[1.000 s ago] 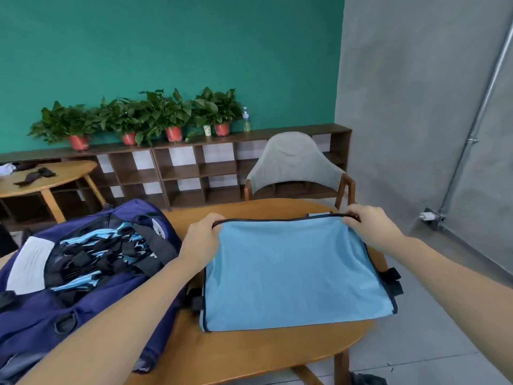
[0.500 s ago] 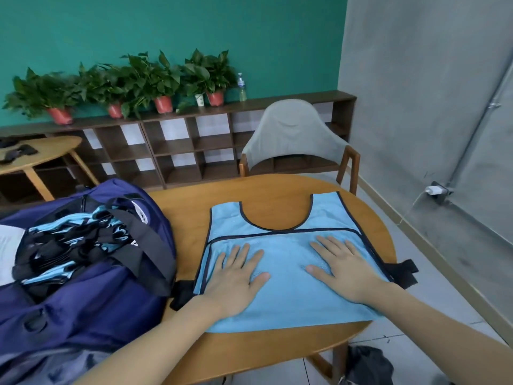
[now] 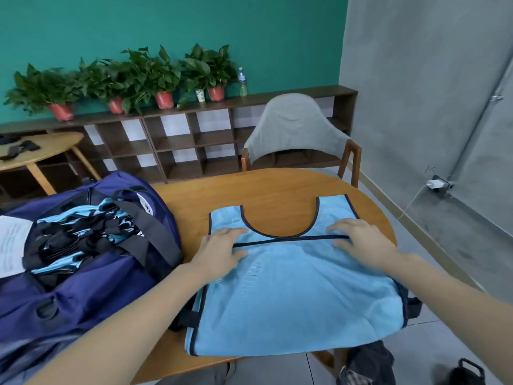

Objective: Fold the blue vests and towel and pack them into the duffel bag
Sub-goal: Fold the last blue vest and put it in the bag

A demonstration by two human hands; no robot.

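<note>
A light blue mesh vest (image 3: 294, 295) with dark trim lies folded in half on the round wooden table (image 3: 277, 190), its neck opening toward the far side. My left hand (image 3: 222, 247) lies flat on the fold's left end, fingers straight. My right hand (image 3: 358, 240) presses flat on the fold's right end. To the left stands the open navy duffel bag (image 3: 83, 287), with several folded blue and black vests (image 3: 83, 232) inside and something white (image 3: 12, 245) at its left end.
A grey-backed chair (image 3: 294, 129) stands behind the table. Low shelves with potted plants (image 3: 155, 76) line the green wall. A second wooden table (image 3: 41, 151) is at the far left. Dark bags (image 3: 369, 362) lie on the floor by the table's near right.
A second ago both hands held the vest's hem up; they laid it down over the chest. Both hands have since slid from the middle up to the fold line.
</note>
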